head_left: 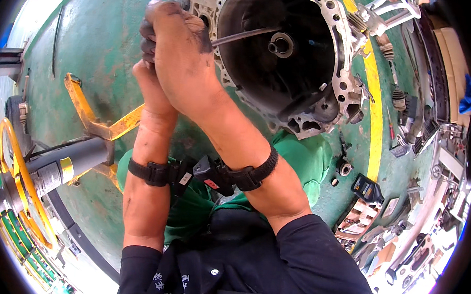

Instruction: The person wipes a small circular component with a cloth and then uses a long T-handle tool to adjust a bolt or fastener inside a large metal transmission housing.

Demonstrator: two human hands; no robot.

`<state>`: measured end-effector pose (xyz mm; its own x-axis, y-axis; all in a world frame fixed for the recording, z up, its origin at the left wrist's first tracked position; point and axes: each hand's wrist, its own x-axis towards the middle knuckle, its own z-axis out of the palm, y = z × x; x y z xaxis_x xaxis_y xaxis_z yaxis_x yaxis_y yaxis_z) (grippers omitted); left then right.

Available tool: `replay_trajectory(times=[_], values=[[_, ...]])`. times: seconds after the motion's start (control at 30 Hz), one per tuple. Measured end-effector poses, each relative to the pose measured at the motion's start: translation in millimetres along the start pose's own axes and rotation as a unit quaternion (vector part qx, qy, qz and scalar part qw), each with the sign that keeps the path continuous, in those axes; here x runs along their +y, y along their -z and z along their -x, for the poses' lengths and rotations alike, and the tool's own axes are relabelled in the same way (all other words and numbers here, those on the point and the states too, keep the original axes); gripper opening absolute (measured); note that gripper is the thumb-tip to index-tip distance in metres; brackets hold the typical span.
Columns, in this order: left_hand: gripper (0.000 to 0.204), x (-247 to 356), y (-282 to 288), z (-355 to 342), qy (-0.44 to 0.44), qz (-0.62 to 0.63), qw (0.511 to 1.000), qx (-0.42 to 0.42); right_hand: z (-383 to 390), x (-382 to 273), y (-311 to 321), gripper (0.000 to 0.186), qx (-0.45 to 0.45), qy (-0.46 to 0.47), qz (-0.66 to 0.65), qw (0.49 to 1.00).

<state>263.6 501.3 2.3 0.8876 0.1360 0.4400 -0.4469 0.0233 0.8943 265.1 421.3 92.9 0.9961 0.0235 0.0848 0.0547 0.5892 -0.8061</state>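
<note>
Head view: a right hand point(181, 56) wraps a metal rod point(246, 36), a left hand point(152, 84) too hidden to tell its grip, and uneven force could scrape the central shaft point(274, 47) inside the housing point(260, 76).

You're in a mechanic's workshop: a big hollow metal casing point(271, 79) stands before you over a scuffed green floor point(108, 34) with a painted yellow line point(376, 117), while an axle shaft point(398, 97), a black bottle point(368, 189) and loose metal parts point(416, 255) crowd your right.
</note>
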Motion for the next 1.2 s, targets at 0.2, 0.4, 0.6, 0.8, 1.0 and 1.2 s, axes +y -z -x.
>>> replay_trajectory(times=[0.2, 0.4, 0.6, 0.8, 1.0, 1.2], values=[[0.047, 3.9, -8.0, -9.1, 0.021, 0.288, 0.954, -0.082, 11.9, 0.7, -5.8, 0.03, 0.054, 0.001, 0.044, 0.998], [0.012, -12.7, 24.9, 4.1, -0.022, -0.17, 0.985, -0.024, 16.3, -5.3, -7.8, 0.029, 0.066, -0.033, -0.002, 0.997], [0.011, 10.5, 6.8, 0.7, 0.006, -0.088, 0.996, 0.01, 15.9, -10.3, -6.6, 0.031, 0.049, 0.007, 0.007, 0.999], [0.01, -19.9, 29.2, -3.3, -0.102, -0.214, 0.97, -0.046, 20.1, -2.4, -2.1, 0.027, 0.025, 0.054, 0.002, 0.998], [0.007, -11.0, 22.0, -4.0, -0.079, -0.22, 0.972, -0.015, 21.5, -11.9, -9.1, 0.028, 0.05, -0.044, -0.053, 0.996], [0.005, -11.8, 34.6, -11.5, -0.092, -0.232, 0.965, -0.08, 31.4, 2.0, -4.1, 0.028, 0.013, 0.034, -0.131, 0.991]])
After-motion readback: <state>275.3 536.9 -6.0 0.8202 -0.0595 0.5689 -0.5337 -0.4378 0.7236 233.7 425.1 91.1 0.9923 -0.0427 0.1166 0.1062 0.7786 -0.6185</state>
